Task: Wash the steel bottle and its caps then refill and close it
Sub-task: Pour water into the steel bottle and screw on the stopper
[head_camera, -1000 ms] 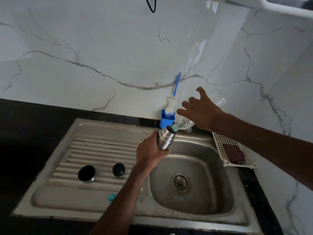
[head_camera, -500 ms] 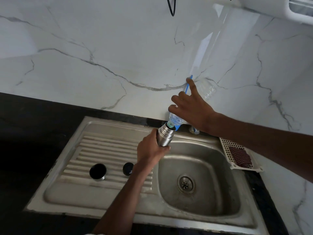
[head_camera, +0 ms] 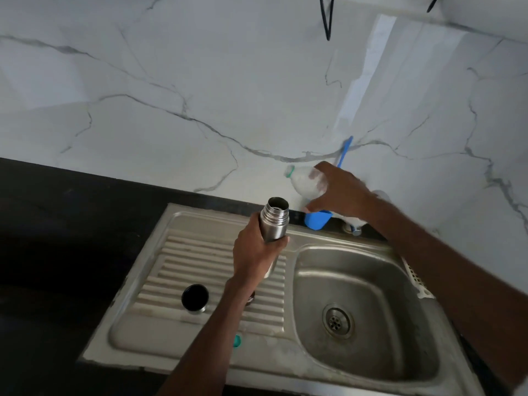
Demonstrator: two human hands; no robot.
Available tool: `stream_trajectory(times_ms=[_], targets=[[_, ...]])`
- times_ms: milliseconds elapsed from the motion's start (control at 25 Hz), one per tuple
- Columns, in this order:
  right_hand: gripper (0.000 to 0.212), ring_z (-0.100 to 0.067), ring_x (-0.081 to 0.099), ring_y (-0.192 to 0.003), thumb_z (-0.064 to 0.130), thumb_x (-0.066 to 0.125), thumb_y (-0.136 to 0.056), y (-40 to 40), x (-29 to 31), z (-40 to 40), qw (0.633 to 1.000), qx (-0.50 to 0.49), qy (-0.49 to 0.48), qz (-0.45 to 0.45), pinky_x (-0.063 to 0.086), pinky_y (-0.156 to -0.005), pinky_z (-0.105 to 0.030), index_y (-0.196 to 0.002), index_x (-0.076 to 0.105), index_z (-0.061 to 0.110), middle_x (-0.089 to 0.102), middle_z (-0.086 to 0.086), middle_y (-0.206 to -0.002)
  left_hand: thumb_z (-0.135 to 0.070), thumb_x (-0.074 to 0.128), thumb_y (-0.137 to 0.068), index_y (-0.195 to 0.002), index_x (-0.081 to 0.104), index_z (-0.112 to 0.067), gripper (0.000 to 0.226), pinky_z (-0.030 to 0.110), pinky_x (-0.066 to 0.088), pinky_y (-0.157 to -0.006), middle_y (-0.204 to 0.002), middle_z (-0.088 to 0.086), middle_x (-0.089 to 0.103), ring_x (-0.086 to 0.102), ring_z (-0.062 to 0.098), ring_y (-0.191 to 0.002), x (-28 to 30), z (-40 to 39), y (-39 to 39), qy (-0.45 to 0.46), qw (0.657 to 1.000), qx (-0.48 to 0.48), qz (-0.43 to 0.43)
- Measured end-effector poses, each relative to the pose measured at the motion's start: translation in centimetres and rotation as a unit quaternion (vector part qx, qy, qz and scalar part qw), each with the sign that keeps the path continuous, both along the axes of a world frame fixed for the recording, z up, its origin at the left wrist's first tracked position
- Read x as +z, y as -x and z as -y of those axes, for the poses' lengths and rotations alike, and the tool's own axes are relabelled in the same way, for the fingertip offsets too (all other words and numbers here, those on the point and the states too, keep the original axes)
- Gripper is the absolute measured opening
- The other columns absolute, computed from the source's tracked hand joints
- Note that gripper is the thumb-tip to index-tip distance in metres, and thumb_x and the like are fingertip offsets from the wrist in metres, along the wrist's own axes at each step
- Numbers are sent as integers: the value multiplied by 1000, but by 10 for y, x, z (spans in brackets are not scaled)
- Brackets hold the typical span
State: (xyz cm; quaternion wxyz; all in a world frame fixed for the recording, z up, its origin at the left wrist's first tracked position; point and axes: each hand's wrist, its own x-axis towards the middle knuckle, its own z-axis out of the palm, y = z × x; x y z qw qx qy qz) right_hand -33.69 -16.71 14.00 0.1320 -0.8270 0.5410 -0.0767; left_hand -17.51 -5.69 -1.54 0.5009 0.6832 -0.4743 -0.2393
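Observation:
My left hand (head_camera: pixel 254 254) grips the steel bottle (head_camera: pixel 275 221) upright over the drainboard, its mouth open. My right hand (head_camera: pixel 341 192) holds a clear plastic bottle (head_camera: pixel 304 180) near the wall, tipped with its green-ringed neck pointing left and clear of the steel bottle's mouth. A black cup-shaped cap (head_camera: pixel 195 298) stands on the drainboard ribs. A second dark cap (head_camera: pixel 251 298) is mostly hidden behind my left forearm. A small teal cap (head_camera: pixel 237 340) lies near the drainboard's front edge.
The steel sink (head_camera: pixel 365 318) has its basin and drain at the right. A blue holder (head_camera: pixel 317 220) with a blue-handled brush (head_camera: pixel 344 151) stands at the wall. A white perforated tray (head_camera: pixel 414 278) sits at the basin's right rim. Black counter surrounds the sink.
My right hand has lifted the plastic bottle's neck away from the steel bottle's mouth and tipped it back. My left hand brought the steel bottle more upright.

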Motion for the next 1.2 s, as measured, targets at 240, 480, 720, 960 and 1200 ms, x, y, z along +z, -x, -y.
stream_trajectory(times_ms=[240, 480, 720, 960, 1200], targets=[[57, -6, 69, -89, 16, 97, -67, -58, -70, -48, 896, -57, -194, 396, 52, -73, -20, -111, 60, 17, 70, 2, -101, -31, 93, -71, -112, 58, -30, 54, 31, 51, -76, -99, -15, 72, 69, 9, -88, -12, -4, -59, 7, 998, 54, -21], [43, -5, 68, -78, 15, 95, -69, -108, -126, -85, 856, -83, -206, 467, 53, -73, -20, -101, 67, 16, 73, 3, -93, -30, 94, -70, -118, 58, -26, 60, 36, 52, -84, -107, -9, 73, 69, 17, -95, -30, -14, -108, -15, 989, 141, -43], [58, 1, 67, -90, 40, 92, -72, -134, -156, -110, 879, -155, -132, 432, 52, -74, -19, -116, 58, 25, 71, 13, -101, -27, 93, -70, -122, 59, -23, 62, 41, 55, -87, -111, -5, 73, 70, 21, -97, -52, -24, -131, -3, 980, 196, -38], [57, -2, 68, -94, 42, 90, -74, -141, -160, -116, 891, -113, -128, 422, 57, -83, -29, -118, 57, 28, 71, 12, -105, -34, 94, -71, -129, 59, -20, 69, 33, 52, -87, -117, -4, 73, 70, 19, -104, -64, -26, -147, -8, 980, 196, -46], [61, 3, 66, -95, 40, 90, -76, -137, -155, -124, 885, -94, -126, 439, 52, -79, -17, -123, 54, 29, 69, 16, -107, -27, 94, -74, -137, 52, -17, 77, 27, 47, -89, -124, -7, 66, 66, 18, -113, -59, -34, -149, -1, 984, 163, -68]])
